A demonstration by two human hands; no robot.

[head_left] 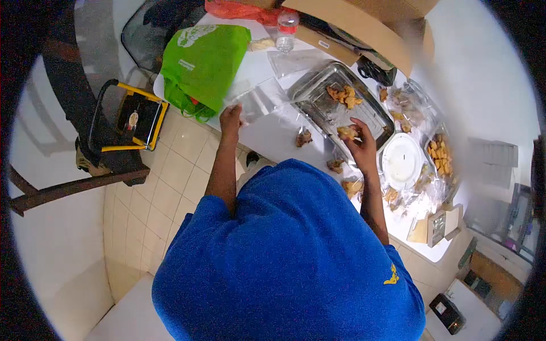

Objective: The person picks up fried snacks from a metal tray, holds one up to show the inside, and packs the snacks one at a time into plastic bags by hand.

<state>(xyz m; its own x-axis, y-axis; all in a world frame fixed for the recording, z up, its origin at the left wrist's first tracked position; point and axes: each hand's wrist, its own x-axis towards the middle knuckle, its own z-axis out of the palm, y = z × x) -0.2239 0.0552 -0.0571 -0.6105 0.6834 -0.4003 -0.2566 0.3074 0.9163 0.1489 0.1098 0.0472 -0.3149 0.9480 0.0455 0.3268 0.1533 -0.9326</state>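
Note:
My left hand point(231, 120) is closed on the edge of a clear plastic bag point(263, 98), which lies stretched toward the tray over the white table. My right hand point(364, 146) pinches a knobbly golden-brown food piece point(347, 133) above the near side of a clear rectangular tray point(304, 85). Farther up in that tray sit more brown food pieces point(344, 96). Between my hands, a small bagged piece point(303, 137) rests on the table. Close to my right wrist are other bagged pieces point(352, 186) and a white plate point(401, 161).
A green bag point(205, 65) stands at the table's left end. Behind the tray are a water bottle point(286, 33) and a cardboard box point(358, 28). A bag of golden pieces point(439, 154) and a small box point(437, 227) lie on the right. A black-and-yellow step stool point(133, 116) is leftward.

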